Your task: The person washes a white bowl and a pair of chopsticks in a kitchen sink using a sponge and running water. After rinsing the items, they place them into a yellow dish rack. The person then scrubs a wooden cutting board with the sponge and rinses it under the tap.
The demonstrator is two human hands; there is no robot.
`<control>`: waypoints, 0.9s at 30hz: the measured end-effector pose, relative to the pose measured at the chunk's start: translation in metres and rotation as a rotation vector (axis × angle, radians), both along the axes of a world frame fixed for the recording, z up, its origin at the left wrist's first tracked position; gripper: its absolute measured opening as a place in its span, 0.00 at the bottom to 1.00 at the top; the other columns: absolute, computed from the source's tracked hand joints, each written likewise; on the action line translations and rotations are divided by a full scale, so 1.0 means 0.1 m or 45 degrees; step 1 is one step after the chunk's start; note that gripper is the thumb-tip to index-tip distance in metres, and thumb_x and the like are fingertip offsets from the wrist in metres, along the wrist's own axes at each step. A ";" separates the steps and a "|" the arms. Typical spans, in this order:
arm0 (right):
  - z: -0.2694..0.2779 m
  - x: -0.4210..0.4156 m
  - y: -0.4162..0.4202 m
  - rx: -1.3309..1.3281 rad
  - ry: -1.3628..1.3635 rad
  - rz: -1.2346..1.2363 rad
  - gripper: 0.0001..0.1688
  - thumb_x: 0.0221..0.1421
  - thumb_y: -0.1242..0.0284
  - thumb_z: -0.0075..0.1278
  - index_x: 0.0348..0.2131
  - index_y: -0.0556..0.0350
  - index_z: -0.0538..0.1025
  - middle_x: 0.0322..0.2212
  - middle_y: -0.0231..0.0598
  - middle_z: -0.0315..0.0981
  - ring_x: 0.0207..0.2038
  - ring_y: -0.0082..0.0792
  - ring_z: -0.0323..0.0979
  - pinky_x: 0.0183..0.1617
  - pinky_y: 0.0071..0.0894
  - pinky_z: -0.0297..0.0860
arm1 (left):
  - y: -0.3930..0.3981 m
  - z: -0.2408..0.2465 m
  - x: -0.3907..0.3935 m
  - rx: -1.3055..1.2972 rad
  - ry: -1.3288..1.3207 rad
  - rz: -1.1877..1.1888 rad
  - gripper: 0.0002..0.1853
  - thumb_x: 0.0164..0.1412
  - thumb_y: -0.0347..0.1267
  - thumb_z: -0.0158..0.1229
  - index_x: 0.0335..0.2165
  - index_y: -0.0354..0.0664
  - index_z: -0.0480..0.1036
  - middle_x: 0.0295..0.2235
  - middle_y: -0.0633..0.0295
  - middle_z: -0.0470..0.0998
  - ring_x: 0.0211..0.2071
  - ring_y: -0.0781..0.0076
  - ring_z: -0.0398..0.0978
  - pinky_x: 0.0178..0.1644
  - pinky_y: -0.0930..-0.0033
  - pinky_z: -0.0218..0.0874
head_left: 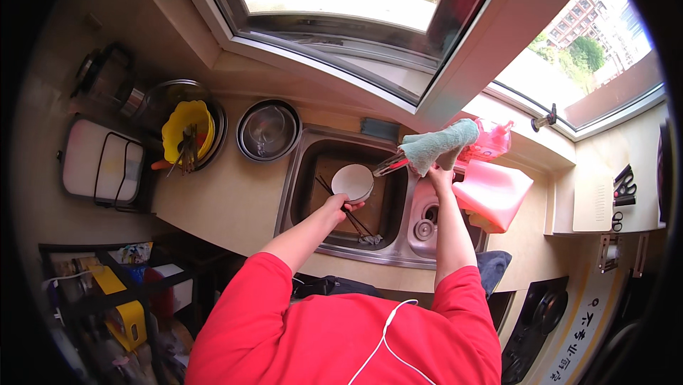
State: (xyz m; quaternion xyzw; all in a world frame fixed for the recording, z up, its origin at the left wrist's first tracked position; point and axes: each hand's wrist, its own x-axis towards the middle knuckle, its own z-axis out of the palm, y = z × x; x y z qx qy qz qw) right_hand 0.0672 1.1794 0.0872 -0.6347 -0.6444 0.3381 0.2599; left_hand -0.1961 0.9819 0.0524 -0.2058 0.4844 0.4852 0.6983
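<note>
My left hand [343, 208] grips a white bowl [353, 182] by its near rim, above the large basin of a stainless steel sink [392, 235]. Dark chopsticks [356, 224] pass beneath the bowl and this hand; whether the fingers also hold them cannot be told. A small crumpled grey piece [370, 239] is at their near end. The faucet [392, 163] points over the bowl, with a teal cloth [438, 142] draped on it. My right hand [442, 178] is up at the faucet's base, just under the cloth, its fingers partly hidden.
A drain strainer [425, 229] sits in the small basin. Right of it are a pink plastic container [493, 193] and a dark cloth [493, 270]. Left on the counter stand nested metal bowls [268, 130] and a yellow basket [187, 128] with utensils. A window frame [331, 73] rises behind.
</note>
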 end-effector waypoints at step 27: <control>-0.34 -0.04 -0.04 0.194 0.497 -0.468 0.16 0.47 0.74 0.55 0.37 0.65 0.74 0.33 0.34 0.74 0.33 0.27 0.71 0.37 0.30 0.67 | 0.18 -0.13 0.06 0.073 0.225 -0.141 0.25 0.51 0.17 0.37 0.51 0.32 0.55 0.38 0.38 0.72 0.31 0.45 0.77 0.11 0.80 0.55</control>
